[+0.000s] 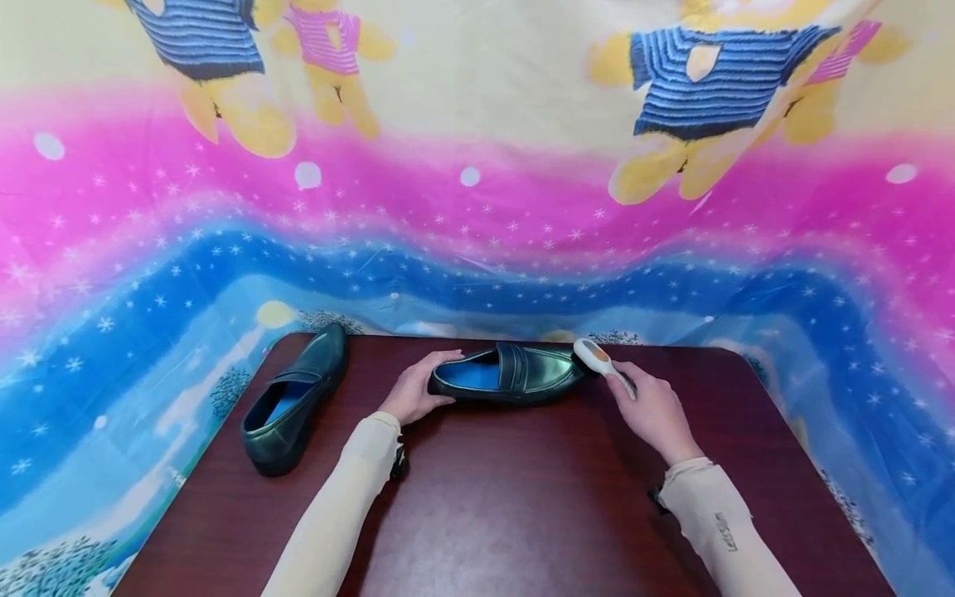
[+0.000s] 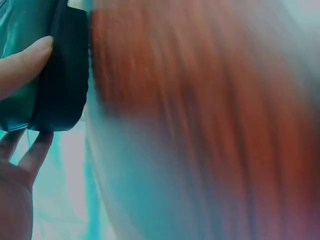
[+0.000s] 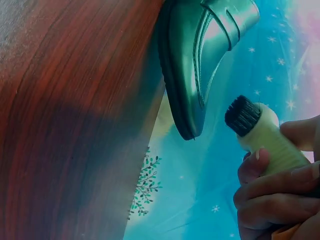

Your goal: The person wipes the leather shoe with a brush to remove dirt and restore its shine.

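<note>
A dark, glossy loafer (image 1: pixel 548 373) with a blue insole stands near the table's far edge, its toe to the right. My left hand (image 1: pixel 414 390) grips it at the heel; in the left wrist view the thumb lies against the heel (image 2: pixel 65 75), with fingers on the opposite side. In my right hand (image 1: pixel 656 410) is a white-handled shoe brush (image 1: pixel 597 356), beside the toe. The right wrist view shows its black bristles (image 3: pixel 242 116) facing the loafer's toe (image 3: pixel 190 117), with a small gap between. At the table's left lies the matching loafer (image 1: pixel 298 406), which neither hand touches.
The dark red-brown wooden table (image 1: pixel 507 497) has rounded far corners. Right behind it hangs a printed cloth (image 1: pixel 462 207) with bears and snowflakes, which also runs along both sides. Much of the left wrist view is blurred.
</note>
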{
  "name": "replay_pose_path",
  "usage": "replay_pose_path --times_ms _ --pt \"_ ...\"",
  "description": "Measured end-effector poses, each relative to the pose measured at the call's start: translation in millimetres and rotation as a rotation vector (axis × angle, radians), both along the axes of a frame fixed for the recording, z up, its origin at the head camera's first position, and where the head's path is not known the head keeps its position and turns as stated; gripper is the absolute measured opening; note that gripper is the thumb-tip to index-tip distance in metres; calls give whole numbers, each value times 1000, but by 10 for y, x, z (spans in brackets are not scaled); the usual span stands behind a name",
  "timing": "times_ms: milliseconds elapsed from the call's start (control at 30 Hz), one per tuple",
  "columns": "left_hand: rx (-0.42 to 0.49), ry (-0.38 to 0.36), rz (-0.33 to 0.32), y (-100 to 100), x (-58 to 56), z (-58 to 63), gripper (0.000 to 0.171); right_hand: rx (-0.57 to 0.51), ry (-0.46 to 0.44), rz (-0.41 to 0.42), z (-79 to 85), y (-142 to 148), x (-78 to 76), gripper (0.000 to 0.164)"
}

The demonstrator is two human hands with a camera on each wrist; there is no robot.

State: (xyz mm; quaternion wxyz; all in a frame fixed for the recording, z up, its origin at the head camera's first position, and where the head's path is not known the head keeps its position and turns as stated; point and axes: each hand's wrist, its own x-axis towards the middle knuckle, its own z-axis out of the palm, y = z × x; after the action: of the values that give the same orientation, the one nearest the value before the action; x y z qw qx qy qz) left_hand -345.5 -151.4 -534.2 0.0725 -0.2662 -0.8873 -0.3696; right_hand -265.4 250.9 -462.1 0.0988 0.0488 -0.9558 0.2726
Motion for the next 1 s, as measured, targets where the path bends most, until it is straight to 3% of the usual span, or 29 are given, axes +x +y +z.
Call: replay_pose_path --times_ms 167,333,500,733,900,967,1000 --pt "38 0 -134 -105 24 64 76 -2 14 16 20 -54 43 47" --pt "36 -18 -217 -219 114 134 71 -41 -17 73 -4 -157 90 46" --pt "-21 -56 -244 -295 296 170 68 -86 -40 116 -18 -228 146 47" --pt "-70 -29 -293 -355 532 104 70 -125 -41 152 26 -303 190 46" --pt "-40 -69 -273 -389 637 101 58 -122 -15 153 51 -317 189 43" --pt "16 -87 -202 -369 659 111 51 -119 -13 152 55 -312 187 42" --pt "49 -93 -134 -349 668 118 45 -119 -10 151 58 -308 185 42"
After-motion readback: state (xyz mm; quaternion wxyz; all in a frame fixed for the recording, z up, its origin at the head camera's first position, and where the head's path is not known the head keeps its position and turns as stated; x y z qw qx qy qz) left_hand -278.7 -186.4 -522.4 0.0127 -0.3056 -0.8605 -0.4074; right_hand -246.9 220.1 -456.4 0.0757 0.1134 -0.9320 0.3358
